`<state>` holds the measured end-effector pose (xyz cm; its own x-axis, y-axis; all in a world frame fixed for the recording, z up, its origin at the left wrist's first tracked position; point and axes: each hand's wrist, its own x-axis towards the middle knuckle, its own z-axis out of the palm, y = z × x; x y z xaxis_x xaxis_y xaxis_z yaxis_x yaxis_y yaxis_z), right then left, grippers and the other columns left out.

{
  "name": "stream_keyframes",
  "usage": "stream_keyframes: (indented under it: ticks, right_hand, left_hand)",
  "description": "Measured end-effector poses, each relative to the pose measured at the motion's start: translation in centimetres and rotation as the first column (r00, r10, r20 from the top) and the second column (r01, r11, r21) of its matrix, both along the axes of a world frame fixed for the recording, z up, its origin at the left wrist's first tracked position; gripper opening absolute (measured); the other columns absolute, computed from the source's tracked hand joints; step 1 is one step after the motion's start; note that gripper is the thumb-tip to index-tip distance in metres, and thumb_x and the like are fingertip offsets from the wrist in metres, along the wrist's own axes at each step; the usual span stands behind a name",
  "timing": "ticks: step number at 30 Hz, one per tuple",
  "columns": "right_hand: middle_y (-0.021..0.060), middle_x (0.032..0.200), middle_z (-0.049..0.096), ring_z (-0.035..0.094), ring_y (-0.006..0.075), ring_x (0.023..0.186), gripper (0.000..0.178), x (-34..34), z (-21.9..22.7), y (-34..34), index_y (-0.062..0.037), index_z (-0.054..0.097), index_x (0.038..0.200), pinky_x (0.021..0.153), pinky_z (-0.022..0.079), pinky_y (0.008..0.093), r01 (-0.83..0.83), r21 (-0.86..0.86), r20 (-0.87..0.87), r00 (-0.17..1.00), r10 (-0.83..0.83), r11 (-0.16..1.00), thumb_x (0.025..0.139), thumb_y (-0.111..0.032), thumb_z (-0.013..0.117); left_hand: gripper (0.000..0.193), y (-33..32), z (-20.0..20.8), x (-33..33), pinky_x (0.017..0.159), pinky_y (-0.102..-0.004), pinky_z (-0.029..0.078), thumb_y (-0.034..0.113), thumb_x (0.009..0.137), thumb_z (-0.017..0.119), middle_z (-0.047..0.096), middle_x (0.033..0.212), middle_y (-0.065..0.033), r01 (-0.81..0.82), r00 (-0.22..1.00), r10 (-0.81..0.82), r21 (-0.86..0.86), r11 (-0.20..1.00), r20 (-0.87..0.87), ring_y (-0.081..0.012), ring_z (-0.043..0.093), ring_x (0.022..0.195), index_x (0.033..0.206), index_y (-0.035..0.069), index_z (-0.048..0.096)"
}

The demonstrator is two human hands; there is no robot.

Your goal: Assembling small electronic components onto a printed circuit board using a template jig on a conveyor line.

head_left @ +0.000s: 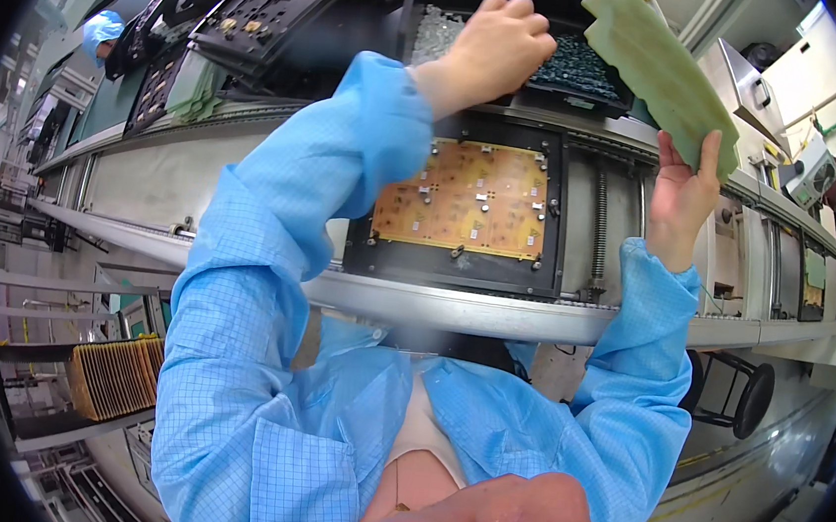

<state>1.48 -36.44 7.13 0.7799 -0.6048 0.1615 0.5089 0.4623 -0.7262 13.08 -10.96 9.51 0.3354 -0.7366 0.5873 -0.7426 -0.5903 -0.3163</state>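
Two bare hands are up over the line, each in a light blue sleeve. The right hand [685, 190] has its grip closed on the lower edge of a pale green board [663, 69], thumb on the near face and fingers behind, holding it raised and tilted above the right end of the conveyor [493, 312]. The left hand [491, 49] reaches further back, fingers curled down into a black tray [578, 76] of small dark parts; whether its grip has anything in it I cannot tell. Just below and between the two hands a black carrier frame [457, 264] lies on the conveyor rails, with an orange panel [468, 201] flat inside it, dotted with small silver pieces. To the left, above the line, tilted black fixtures [272, 0] lean in a row. Far left, another person in a blue cap [102, 30] stands by the same line. A rack of tan boards [115, 374] sits low on the left, and a black stool [739, 394] stands under the tabletop edge on the right
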Motion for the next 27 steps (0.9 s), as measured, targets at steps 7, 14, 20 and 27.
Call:
stream_keyframes:
  ticks: [7,14,20,27]
  right_hand:
    - [0.0117,0.12,0.063,0.065,0.0277,0.098,0.038,-0.5,-1.7,-2.1,-0.0062,0.055,0.127,0.086,0.055,0.0419,0.059,0.099,-0.049,0.997,-0.054,0.993,0.095,-0.023,0.066]
    - [0.0126,0.12,0.062,0.064,0.0282,0.1,0.039,-0.4,-1.6,-1.8,-0.0046,0.055,0.125,0.086,0.055,0.0425,0.05,0.126,-0.072,0.997,-0.042,0.991,0.094,-0.023,0.068]
    - [0.0133,0.119,0.063,0.064,0.0289,0.099,0.036,-0.4,-1.7,-1.4,-0.0027,0.056,0.123,0.087,0.055,0.0437,0.053,0.124,-0.086,0.995,-0.043,0.991,0.094,-0.021,0.068]
    - [0.0139,0.118,0.063,0.064,0.0302,0.099,0.034,-0.1,-2.2,-2.5,-0.0015,0.057,0.12,0.091,0.055,0.0455,0.072,0.18,-0.106,0.993,-0.054,0.981,0.093,-0.019,0.068]
  left_hand:
    - [0.006,-5.9,-1.3,2.8,0.083,-0.0385,0.038,0.017,0.071,0.071,0.07,0.077,-0.0034,-0.178,0.939,0.258,0.32,0.93,-0.227,-0.0226,0.06,0.092,0.075,0.014,0.074]
    - [0.01,-7.2,-1.3,4.1,0.083,-0.0413,0.039,0.014,0.072,0.072,0.073,0.084,-0.0067,-0.208,0.857,0.366,0.408,0.889,-0.362,-0.025,0.065,0.094,0.082,0.014,0.075]
    - [0.014,-7.3,-1.2,4.2,0.075,-0.0402,0.051,0.016,0.074,0.076,0.073,0.086,-0.0117,-0.174,0.876,0.333,0.415,0.893,-0.349,-0.0285,0.071,0.085,0.086,0.009,0.075]
    - [0.017,-3.9,0.8,1.8,0.073,-0.0364,0.054,0.021,0.077,0.074,0.068,0.083,-0.0109,-0.061,0.819,0.01,-0.07,0.996,-0.573,-0.0268,0.068,0.081,0.082,0.006,0.068]
